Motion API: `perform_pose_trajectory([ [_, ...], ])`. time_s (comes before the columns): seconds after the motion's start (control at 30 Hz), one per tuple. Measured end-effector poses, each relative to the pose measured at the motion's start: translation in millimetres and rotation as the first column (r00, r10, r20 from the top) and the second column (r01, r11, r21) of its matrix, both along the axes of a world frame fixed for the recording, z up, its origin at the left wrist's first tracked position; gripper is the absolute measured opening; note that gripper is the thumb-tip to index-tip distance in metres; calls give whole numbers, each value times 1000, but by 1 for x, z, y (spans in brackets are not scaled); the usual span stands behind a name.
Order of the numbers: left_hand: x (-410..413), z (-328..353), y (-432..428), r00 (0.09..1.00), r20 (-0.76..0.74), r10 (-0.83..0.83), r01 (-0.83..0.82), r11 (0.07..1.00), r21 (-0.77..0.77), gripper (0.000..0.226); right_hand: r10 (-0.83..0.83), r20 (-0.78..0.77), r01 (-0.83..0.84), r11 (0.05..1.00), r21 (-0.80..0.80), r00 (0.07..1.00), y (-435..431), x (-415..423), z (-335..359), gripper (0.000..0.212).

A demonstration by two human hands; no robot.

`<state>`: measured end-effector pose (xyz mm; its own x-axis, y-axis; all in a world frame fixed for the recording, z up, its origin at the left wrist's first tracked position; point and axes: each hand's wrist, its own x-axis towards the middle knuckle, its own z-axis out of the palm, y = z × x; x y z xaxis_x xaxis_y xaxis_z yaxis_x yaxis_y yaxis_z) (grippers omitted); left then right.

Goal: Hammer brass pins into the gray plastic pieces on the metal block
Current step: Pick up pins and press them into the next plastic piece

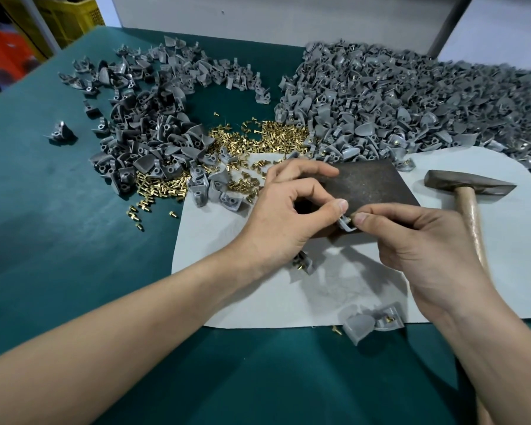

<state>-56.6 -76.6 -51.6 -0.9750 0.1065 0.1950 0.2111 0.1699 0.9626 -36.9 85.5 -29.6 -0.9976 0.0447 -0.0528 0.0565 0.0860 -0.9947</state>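
Observation:
A dark metal block [371,185] lies on a pale sheet [258,286] at the table's middle. Over its near edge my left hand [288,210] pinches a small gray plastic piece [345,226]. My right hand [423,243] pinches a brass pin [352,218] against that piece. A hammer [468,185] with a wooden handle lies on the sheet just right of the block, untouched. Loose brass pins [258,139] are heaped beyond the block.
A pile of gray pieces [154,124] spreads at the back left. A much larger pile, some pieces showing brass, [411,99] fills the back right. Two gray pieces [368,322] lie near the sheet's front edge, another [304,262] under my left wrist. The table is green [59,240].

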Motion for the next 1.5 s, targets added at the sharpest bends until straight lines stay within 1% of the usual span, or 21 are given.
perform_pose_trajectory([
  [0.07,0,0,0,1000,2,-3,3,1000,-2,18,0,4,0,1000,-3,1000,-1,0,1,32],
  [0.13,0,0,0,1000,3,-4,4,1000,4,19,0,-3,0,1000,6,1000,-1,0,2,30],
  [0.27,0,0,1,1000,-8,5,-5,1000,-6,20,13,0,-13,1000,1,1000,-1,1,2,17],
  [0.33,1,0,1,1000,-5,7,-7,1000,-5,20,24,-14,-24,1000,5,1000,-1,0,3,6],
  [0.4,1,0,1,1000,-1,5,-5,1000,-1,19,21,-50,-20,1000,24,999,-1,0,2,14],
  [0.43,1,0,1,1000,1,4,-4,1000,1,19,18,-62,-16,999,37,998,-1,0,2,15],
  [0.6,2,1,1,1000,0,1,-1,1000,8,17,21,-61,-18,998,57,998,-1,1,3,11],
  [0.73,2,1,1,1000,4,-6,6,1000,17,18,23,-61,-19,998,65,998,-1,0,3,11],
  [1.03,2,1,1,1000,-18,-6,6,1000,5,21,14,-16,-13,1000,28,1000,-3,1,4,3],
  [1.13,2,2,1,1000,-23,-6,6,1000,-6,22,3,11,-3,1000,29,1000,-4,2,5,17],
  [1.2,2,2,0,1000,-24,-9,9,1000,-15,22,0,34,0,1000,9,999,-4,3,5,23],
  [1.3,1,1,-1,1000,-16,-14,14,1000,-7,23,12,50,-11,1000,-27,999,-5,2,5,24],
  [1.4,1,1,-1,1000,-12,-18,18,1000,12,25,19,47,-17,999,-41,999,-4,1,5,21],
  [1.5,1,1,-1,1000,-16,-21,21,1000,0,25,16,40,-15,999,-40,999,-4,1,5,20],
])
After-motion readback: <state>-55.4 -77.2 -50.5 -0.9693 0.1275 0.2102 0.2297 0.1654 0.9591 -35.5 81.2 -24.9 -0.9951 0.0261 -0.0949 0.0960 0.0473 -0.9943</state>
